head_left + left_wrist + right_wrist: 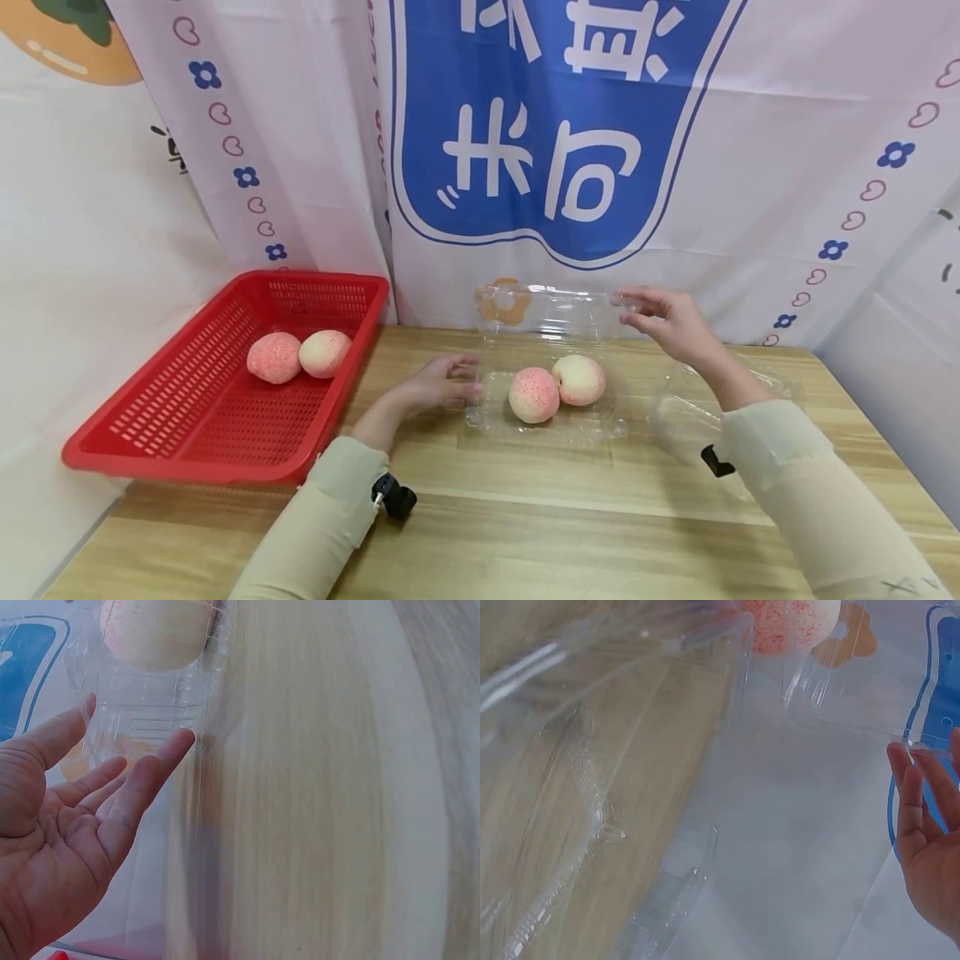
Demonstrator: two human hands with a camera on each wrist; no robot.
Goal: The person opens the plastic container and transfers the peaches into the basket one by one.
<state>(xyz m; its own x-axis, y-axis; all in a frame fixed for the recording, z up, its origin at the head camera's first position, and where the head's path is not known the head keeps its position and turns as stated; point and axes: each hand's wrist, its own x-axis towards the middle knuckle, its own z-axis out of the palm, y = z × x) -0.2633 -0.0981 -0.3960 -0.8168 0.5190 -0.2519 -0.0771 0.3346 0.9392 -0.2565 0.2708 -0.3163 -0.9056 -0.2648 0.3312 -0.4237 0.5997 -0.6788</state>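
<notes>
A clear plastic clamshell container (pixel 547 432) lies on the table with its lid (pixel 555 300) raised at the back. Inside its base sit two pink-and-cream peaches, one pinker (pixel 534 397) and one paler (pixel 580 380), side by side. My right hand (pixel 667 321) pinches the lid's upper right corner between thumb and fingers. At the container's left side is my left hand (pixel 442 382), its fingers loosely extended. The left wrist view shows that hand (pixel 82 832) with palm turned up, fingertips overlapping the clear wall and nothing gripped.
A red perforated basket (pixel 225 475) stands at the left, holding a pink peach (pixel 274 357) and a paler peach (pixel 324 353). Another clear plastic container (pixel 682 417) lies under my right forearm. A printed cloth (pixel 750 208) hangs along the table's back edge.
</notes>
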